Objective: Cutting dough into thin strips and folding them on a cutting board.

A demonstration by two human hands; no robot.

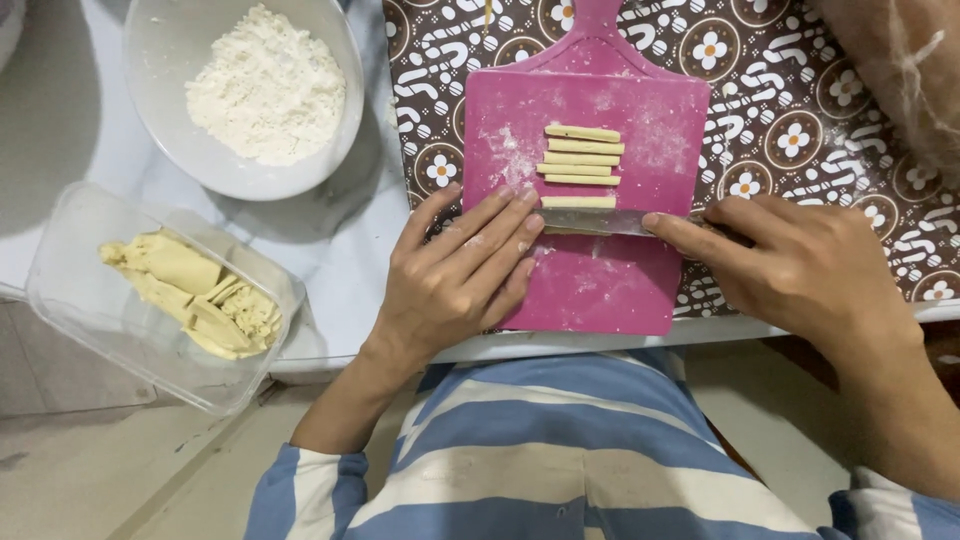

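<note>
Home kitchen, flour bowl (243, 95), pink cutting board (600, 280), patterned tablecloth (800, 110)

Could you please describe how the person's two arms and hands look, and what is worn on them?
Both hands are bare: the left hand and the right hand have no gloves, rings or watch that I can see. A little white flour dusts the left fingers. The forearms are uncovered. Sleeves with broad blue and white stripes are pushed up near the elbows, matching the striped top.

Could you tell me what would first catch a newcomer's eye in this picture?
The bright pink cutting board at centre, with pale dough strips lined up on it. The right hand holds a knife across it, the left hand resting beside the blade. A bowl of flour sits upper left.
</note>
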